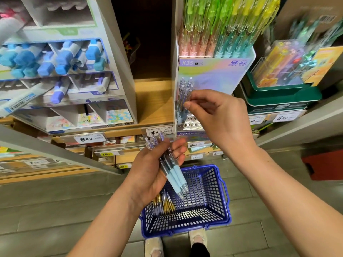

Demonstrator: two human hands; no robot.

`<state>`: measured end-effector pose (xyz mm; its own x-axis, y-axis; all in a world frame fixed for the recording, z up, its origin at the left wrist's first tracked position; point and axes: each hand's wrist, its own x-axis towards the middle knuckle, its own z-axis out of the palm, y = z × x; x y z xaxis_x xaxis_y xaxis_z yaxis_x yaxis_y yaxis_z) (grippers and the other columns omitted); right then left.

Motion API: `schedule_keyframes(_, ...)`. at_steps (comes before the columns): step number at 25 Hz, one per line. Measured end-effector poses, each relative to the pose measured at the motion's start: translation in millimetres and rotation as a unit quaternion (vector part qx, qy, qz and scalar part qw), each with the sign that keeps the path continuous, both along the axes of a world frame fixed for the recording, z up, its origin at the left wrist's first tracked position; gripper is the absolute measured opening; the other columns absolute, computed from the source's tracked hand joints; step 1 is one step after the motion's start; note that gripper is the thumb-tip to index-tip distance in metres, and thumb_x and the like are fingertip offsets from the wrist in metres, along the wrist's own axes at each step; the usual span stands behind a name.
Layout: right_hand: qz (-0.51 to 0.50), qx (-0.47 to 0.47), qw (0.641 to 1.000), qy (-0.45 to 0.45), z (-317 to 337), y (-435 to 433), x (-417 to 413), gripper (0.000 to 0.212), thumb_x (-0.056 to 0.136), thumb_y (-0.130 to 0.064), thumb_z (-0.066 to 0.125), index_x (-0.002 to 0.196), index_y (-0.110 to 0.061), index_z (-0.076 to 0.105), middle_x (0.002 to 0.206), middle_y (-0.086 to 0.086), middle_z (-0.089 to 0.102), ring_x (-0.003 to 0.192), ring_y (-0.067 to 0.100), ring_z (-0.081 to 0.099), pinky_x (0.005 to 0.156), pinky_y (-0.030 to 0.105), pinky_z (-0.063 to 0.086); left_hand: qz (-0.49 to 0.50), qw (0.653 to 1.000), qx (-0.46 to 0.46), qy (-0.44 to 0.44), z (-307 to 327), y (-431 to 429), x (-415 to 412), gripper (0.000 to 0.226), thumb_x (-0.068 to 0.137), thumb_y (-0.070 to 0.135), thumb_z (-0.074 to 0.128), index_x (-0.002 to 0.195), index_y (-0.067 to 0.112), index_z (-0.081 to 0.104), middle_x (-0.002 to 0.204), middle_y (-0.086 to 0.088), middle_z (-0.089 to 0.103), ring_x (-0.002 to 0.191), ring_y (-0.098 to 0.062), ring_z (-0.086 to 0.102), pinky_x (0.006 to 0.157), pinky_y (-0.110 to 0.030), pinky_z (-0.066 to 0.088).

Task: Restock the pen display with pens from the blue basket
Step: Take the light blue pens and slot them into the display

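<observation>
Overhead, green pens (pixel 202 13), left, blue markers (pixel 62 60), below, blue basket (pixel 185 229)

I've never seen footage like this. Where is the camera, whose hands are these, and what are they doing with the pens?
There is no machine here: one camera worn on a person's head looks down at their two hands in a shop aisle. The left hand grips a bundle of pens with pale blue grips. The right hand pinches one pen at the K35 pen display. On the floor below sits the blue basket, with a few more pens in it.
</observation>
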<state>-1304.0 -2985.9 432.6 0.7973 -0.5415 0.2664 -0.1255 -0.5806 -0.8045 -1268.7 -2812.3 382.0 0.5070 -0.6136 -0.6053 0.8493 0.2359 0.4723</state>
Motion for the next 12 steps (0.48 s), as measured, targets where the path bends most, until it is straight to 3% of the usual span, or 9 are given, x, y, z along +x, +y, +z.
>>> schedule_keyframes(5, -0.019, 0.000, 0.998, 0.068, -5.2, 2.4, -2.2, 0.017, 0.082, -0.029, 0.082, 0.096, -0.020, 0.077, 0.076, -0.014, 0.072, 0.078, 0.001, 0.069, 0.073, 0.008, 0.052, -0.015, 0.999, 0.012, -0.031, 2.1, -2.9, -2.0, 0.027, 0.096, 0.024, 0.061, 0.088, 0.013, 0.084, 0.117, -0.019, 0.075, 0.087, -0.020, 0.077, 0.071, -0.030, 0.062)
schedule_keyframes(9, 0.002, 0.106, 0.983, 0.148, -6.7, 16.5, -15.4, 0.009, 0.089, -0.038, 0.075, 0.088, -0.029, 0.075, 0.069, -0.010, 0.072, 0.063, 0.001, 0.067, 0.055, 0.007, 0.045, -0.010, 0.999, 0.003, -0.049, 2.1, -3.4, -3.4, 0.033, 0.091, 0.026, 0.065, 0.113, 0.002, 0.072, 0.105, -0.015, 0.077, 0.079, -0.020, 0.075, 0.070, -0.030, 0.062)
schedule_keyframes(12, 0.065, 0.209, 0.955, 0.202, -5.2, 24.8, -20.6, 0.008, 0.090, -0.034, 0.073, 0.094, -0.028, 0.075, 0.073, -0.008, 0.075, 0.059, 0.005, 0.071, 0.052, 0.007, 0.047, -0.017, 0.998, 0.003, -0.066, 1.1, -1.8, -5.0, 0.034, 0.087, 0.025, 0.067, 0.113, 0.003, 0.070, 0.093, -0.012, 0.075, 0.077, -0.020, 0.075, 0.069, -0.030, 0.061)
